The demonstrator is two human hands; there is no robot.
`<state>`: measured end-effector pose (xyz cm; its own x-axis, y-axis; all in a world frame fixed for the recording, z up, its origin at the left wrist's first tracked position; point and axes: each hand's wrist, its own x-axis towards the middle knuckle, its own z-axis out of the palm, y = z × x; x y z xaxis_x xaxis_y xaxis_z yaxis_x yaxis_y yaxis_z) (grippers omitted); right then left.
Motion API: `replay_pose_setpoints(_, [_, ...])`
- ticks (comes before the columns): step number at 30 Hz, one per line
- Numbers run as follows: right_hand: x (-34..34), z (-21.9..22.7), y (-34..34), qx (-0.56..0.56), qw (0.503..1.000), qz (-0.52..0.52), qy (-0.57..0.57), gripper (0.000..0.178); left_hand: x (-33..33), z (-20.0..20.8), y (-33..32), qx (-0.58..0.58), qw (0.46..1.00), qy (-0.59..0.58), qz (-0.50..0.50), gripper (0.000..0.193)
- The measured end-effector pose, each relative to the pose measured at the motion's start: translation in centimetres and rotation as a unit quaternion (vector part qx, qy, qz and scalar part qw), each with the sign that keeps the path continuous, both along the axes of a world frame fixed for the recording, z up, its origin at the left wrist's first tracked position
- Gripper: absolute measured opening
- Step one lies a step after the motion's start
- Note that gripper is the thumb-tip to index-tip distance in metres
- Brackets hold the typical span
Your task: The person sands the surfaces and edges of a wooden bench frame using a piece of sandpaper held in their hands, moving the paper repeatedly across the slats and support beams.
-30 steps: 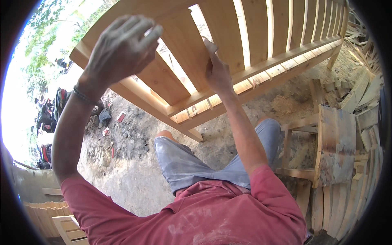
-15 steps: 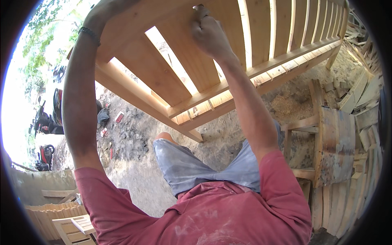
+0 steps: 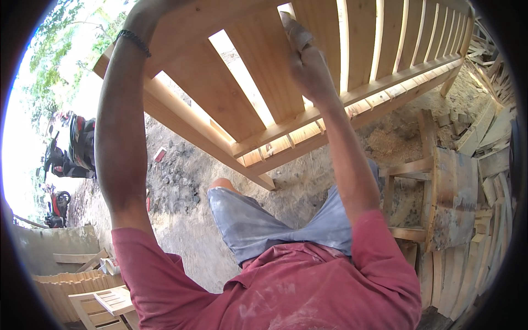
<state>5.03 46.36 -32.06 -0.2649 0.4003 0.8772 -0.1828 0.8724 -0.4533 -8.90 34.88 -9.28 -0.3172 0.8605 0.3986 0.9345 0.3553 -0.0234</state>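
Observation:
A pale wooden slatted bench (image 3: 220,88) fills the upper part of the view, its long row of slats running off to the right. My right hand (image 3: 311,69) is closed against one slat, beside the narrow gap at that slat's edge. Something small and pale shows at its fingers, too blurred to name. My left hand (image 3: 157,10) reaches over the bench's top rail at the upper left. Its fingers are cut off by the picture's edge. A dark bracelet (image 3: 133,39) circles the left wrist.
A wooden stool-like frame with a stained board (image 3: 454,198) stands at my right, beside stacked planks (image 3: 467,269). Motorbikes (image 3: 74,148) are parked at the left. Slatted wooden pieces (image 3: 104,305) lie lower left. Bare ground (image 3: 181,242) lies below the bench.
My right hand has slid down along the slat toward me. The bench appears slightly farther right in the view. The left arm stays at the top rail.

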Motion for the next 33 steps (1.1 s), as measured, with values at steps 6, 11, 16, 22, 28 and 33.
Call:
replay_pose_setpoints(6, [1.1,4.4,-2.5,-0.213,0.959,0.070,-0.176,0.052,-1.0,-1.2,-0.7,0.002,0.998,-0.044,-0.041,0.081])
replay_pose_setpoints(11, [0.8,-4.6,-1.0,-0.066,0.996,0.051,-0.044,0.033,0.5,0.4,-0.3,-0.017,1.000,-0.014,-0.007,0.076])
replay_pose_setpoints(16, [1.3,3.6,-2.8,-0.163,0.974,0.060,-0.148,0.038,-0.5,0.5,-0.9,-0.009,1.000,-0.015,-0.004,0.072])
replay_pose_setpoints(22, [2.2,-5.9,-0.9,-0.200,0.962,0.066,-0.172,0.036,0.1,0.9,0.3,0.005,0.999,-0.004,-0.033,0.068])
replay_pose_setpoints(28, [0.3,-4.9,-2.1,-0.206,0.967,0.132,-0.065,0.038,-0.3,0.8,-1.3,0.009,1.000,0.012,-0.021,0.064])
replay_pose_setpoints(33, [3.3,-6.6,-2.0,-0.283,0.937,0.073,-0.193,0.043,-0.3,-0.7,0.7,0.018,0.998,-0.001,-0.063,0.060])
